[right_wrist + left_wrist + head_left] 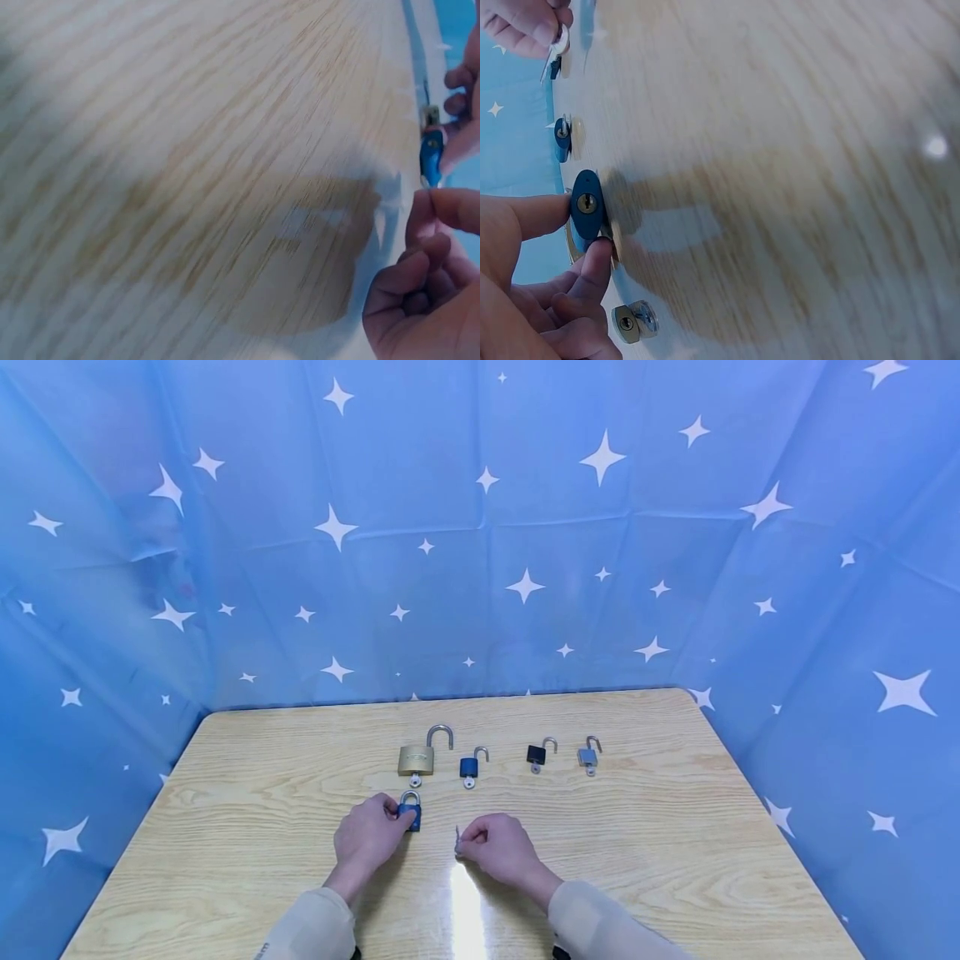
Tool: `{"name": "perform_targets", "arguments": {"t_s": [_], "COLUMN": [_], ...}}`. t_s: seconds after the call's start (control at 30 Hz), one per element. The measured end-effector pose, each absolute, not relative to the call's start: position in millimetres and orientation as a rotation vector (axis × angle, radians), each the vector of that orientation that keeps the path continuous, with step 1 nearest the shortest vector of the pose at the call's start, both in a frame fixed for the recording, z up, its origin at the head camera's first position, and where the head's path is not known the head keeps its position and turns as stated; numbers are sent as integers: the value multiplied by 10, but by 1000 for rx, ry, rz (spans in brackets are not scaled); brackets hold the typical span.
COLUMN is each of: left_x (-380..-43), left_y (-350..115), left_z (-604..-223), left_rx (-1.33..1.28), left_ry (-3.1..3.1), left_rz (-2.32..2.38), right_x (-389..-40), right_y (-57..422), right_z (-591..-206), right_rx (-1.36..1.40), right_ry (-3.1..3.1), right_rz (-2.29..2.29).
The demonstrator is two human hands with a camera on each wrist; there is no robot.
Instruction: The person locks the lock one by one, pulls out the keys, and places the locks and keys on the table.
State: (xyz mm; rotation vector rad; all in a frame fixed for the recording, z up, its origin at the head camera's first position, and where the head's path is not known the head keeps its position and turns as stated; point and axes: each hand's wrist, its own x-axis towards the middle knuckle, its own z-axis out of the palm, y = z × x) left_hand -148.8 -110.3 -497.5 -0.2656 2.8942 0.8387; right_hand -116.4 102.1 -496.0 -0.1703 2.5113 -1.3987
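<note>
A blue padlock (409, 817) with its shackle down in the body is pinched between the thumb and fingers of my left hand (372, 833). Its keyhole face (587, 204) points toward the left wrist camera. To the right, just over the table, my right hand (498, 847) pinches a small silver key (457, 841) between thumb and forefinger. The key (561, 39) also shows at the top left of the left wrist view, apart from the padlock. In the right wrist view, the right fingertips hide most of the key.
Beyond the hands lie a large brass padlock (416, 761), a small blue padlock (468, 767), a black padlock (536, 755) and a silver padlock (587, 757), each with its shackle open and a key at its bottom. A starry blue curtain (480, 635) hangs behind the wooden table (675, 843).
</note>
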Motion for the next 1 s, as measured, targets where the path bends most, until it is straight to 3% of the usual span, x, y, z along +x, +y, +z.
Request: {"name": "perform_targets", "arguments": {"t_s": [1.0], "left_x": [-1543], "left_y": [-1284], "left_z": [-4866], "left_rx": [-228], "left_ry": [3012], "left_rz": [776], "right_x": [-1141], "right_y": [292], "right_z": [-4936], "right_rx": [-54], "right_ry": [2741], "right_rz": [-1124]}}
